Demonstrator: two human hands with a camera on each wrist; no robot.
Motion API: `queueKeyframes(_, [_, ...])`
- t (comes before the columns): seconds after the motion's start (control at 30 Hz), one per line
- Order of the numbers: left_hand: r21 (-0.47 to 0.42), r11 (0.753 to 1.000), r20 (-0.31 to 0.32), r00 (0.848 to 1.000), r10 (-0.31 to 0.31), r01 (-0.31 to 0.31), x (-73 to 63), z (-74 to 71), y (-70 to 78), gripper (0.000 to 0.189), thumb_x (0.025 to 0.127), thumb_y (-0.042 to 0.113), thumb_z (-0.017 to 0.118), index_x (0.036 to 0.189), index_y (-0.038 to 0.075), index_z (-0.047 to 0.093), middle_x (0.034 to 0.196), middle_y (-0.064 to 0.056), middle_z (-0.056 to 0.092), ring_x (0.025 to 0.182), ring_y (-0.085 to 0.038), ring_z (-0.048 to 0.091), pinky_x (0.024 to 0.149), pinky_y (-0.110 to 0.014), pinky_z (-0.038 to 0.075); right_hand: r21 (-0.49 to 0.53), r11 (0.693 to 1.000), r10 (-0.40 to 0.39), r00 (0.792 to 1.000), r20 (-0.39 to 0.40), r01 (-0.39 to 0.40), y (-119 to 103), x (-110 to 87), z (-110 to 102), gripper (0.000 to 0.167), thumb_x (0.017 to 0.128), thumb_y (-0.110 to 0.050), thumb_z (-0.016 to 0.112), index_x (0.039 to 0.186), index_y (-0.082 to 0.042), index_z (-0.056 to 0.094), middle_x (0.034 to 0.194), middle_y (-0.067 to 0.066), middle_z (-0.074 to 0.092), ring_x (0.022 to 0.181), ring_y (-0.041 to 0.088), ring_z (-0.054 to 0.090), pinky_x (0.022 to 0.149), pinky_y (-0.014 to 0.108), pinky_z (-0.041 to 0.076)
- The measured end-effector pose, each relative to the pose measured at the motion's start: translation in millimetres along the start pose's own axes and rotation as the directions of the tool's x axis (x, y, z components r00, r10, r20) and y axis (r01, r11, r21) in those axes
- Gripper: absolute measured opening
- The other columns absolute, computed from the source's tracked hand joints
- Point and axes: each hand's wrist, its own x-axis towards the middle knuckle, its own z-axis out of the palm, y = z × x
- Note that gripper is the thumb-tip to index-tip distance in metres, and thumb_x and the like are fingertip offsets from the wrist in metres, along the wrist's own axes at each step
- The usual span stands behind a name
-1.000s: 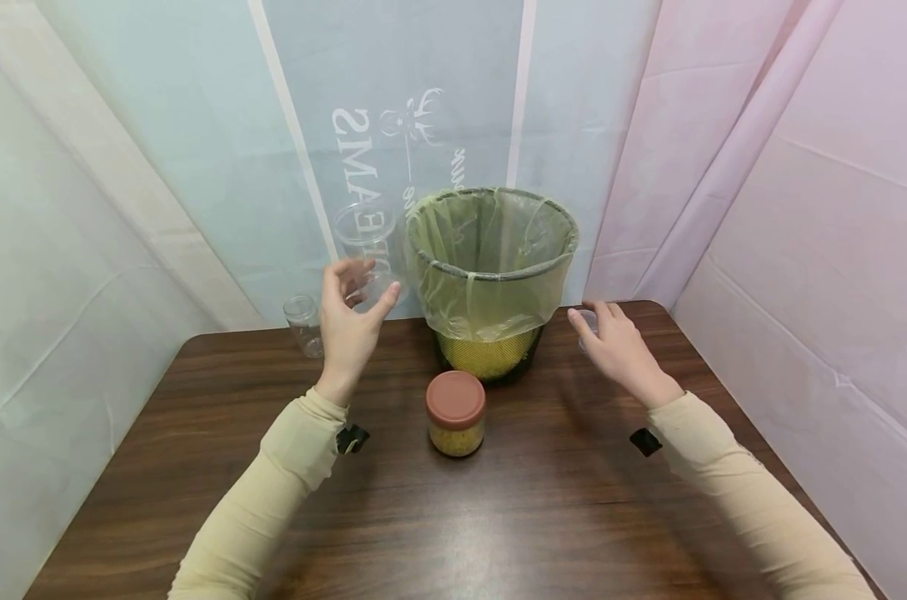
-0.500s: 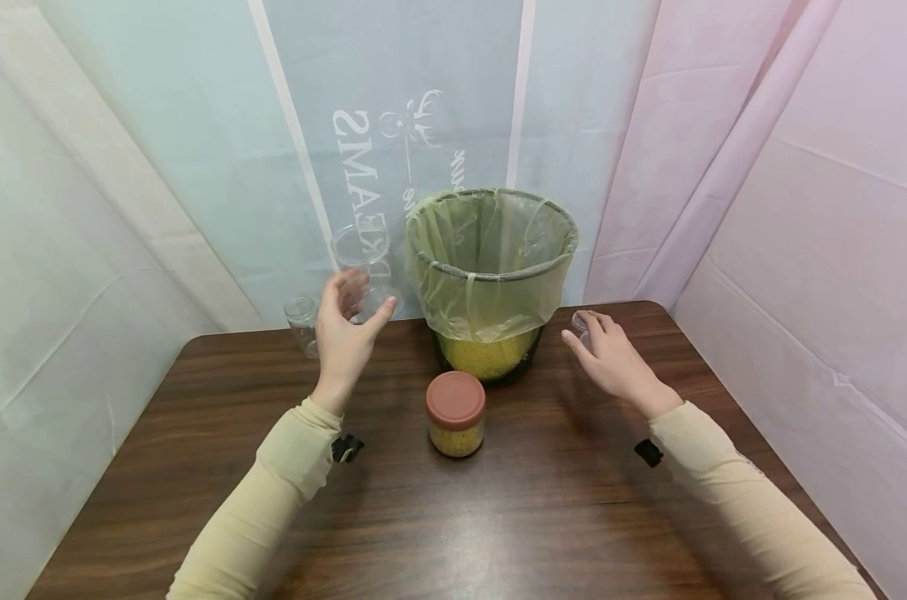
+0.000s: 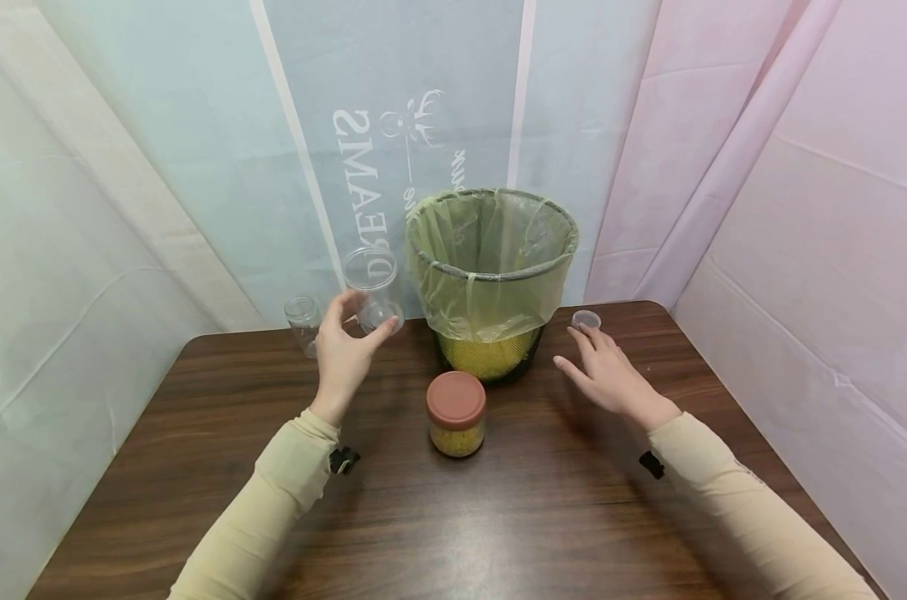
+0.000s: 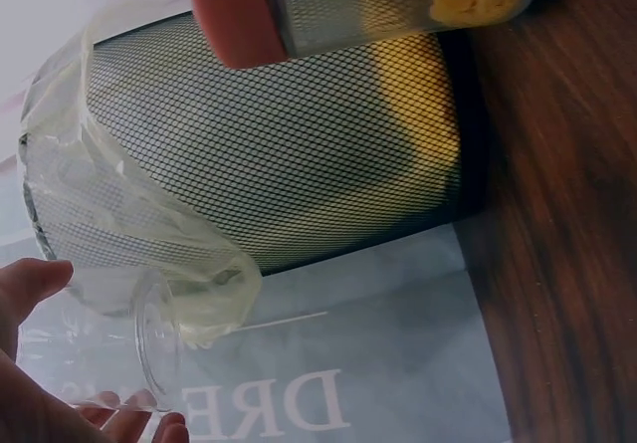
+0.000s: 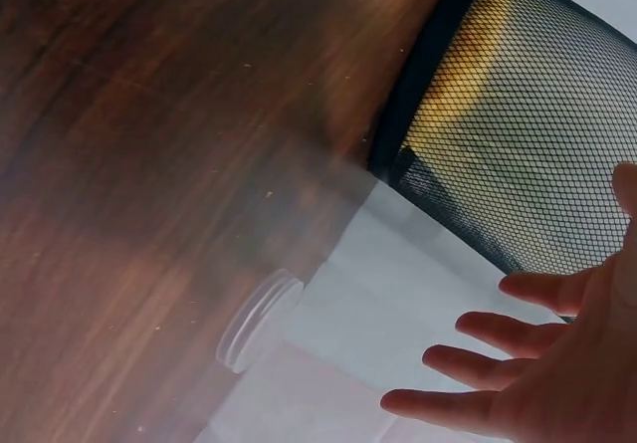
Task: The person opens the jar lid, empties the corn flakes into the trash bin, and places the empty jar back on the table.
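My left hand (image 3: pixel 343 354) grips a clear jar (image 3: pixel 374 287) upright at the left of the waste bin, thumb on one side and fingers on the other. The left wrist view shows the jar (image 4: pixel 95 338) between them, see-through and with nothing visible inside. At the right of the bin, a round clear lid (image 3: pixel 586 317) lies near the table's back edge. My right hand (image 3: pixel 611 375) hovers just in front of it, fingers extended. In the right wrist view that hand (image 5: pixel 557 363) holds nothing, and the lid (image 5: pixel 261 321) sits apart from the fingertips.
A mesh waste bin (image 3: pixel 491 354) with a pale green bag (image 3: pixel 491 308) over its rim stands at the back middle. Before it is a jar (image 3: pixel 457 414) with a reddish lid and yellow contents. A small clear glass jar (image 3: pixel 303 325) stands behind my left wrist.
My left hand has come down with the clear jar, nearer the table. My right hand has let go of the clear lid and drawn back a little toward me.
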Motion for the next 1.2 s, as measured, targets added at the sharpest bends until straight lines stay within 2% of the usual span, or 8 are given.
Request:
queueKeyframes(0.3, [0.044,0.999,0.005,1.0,-0.029,0.028,-6.4,-5.2,-9.6,0.056,0.074,0.022,0.081,0.121,0.006,0.056,0.12,-0.012,0.061,0.108,-0.025,0.057,0.094,-0.04,0.045,-0.058,0.996,-0.062,0.998,-0.03,0.06,0.1,-8.1,4.4,0.069,0.097,-0.044,0.047,0.142,0.006,0.033,0.146,0.027,0.029,0.134,0.046,0.026,0.108,0.058,0.024])
queueKeyframes(0.53, [0.094,0.992,0.007,0.996,-0.089,0.088,-11.5,-8.5,-17.1,0.055,0.074,0.024,0.081,0.119,0.004,0.056,0.119,-0.014,0.059,0.102,-0.029,0.058,0.09,-0.042,0.046,-0.061,0.995,-0.086,0.996,-0.028,0.084,1.0,-13.6,6.2,0.07,0.096,-0.044,0.048,0.143,0.006,0.033,0.144,0.029,0.032,0.134,0.045,0.027,0.108,0.058,0.024])
queueKeyframes(0.7, [0.127,0.98,0.002,0.988,-0.153,0.151,-14.9,-10.4,-25.1,0.056,0.074,0.025,0.081,0.12,0.007,0.055,0.119,-0.012,0.057,0.103,-0.03,0.057,0.091,-0.045,0.047,-0.054,0.995,-0.09,0.995,-0.035,0.088,0.8,-16.8,6.6,0.069,0.096,-0.044,0.05,0.143,0.004,0.034,0.144,0.028,0.033,0.133,0.045,0.029,0.108,0.057,0.025])
queueKeyframes(1.0, [0.119,0.968,0.008,0.975,-0.222,0.219,-14.5,-16.6,-43.3,0.057,0.074,0.021,0.08,0.122,0.005,0.052,0.121,-0.012,0.055,0.111,-0.029,0.055,0.093,-0.04,0.045,-0.044,0.996,-0.085,0.994,-0.066,0.083,2.9,-23.0,7.6,0.068,0.095,-0.041,0.052,0.142,0.005,0.035,0.144,0.028,0.034,0.13,0.048,0.033,0.106,0.058,0.027])
queueKeyframes(1.2, [0.177,0.947,0.0,0.963,-0.271,0.267,-13.3,-22.6,-57.7,0.061,0.075,0.022,0.08,0.126,0.006,0.05,0.125,-0.013,0.055,0.114,-0.03,0.053,0.093,-0.044,0.045,-0.044,0.997,-0.068,0.997,-0.042,0.066,4.3,-28.9,9.1,0.069,0.096,-0.044,0.05,0.143,0.004,0.033,0.146,0.028,0.031,0.128,0.05,0.033,0.105,0.06,0.028])
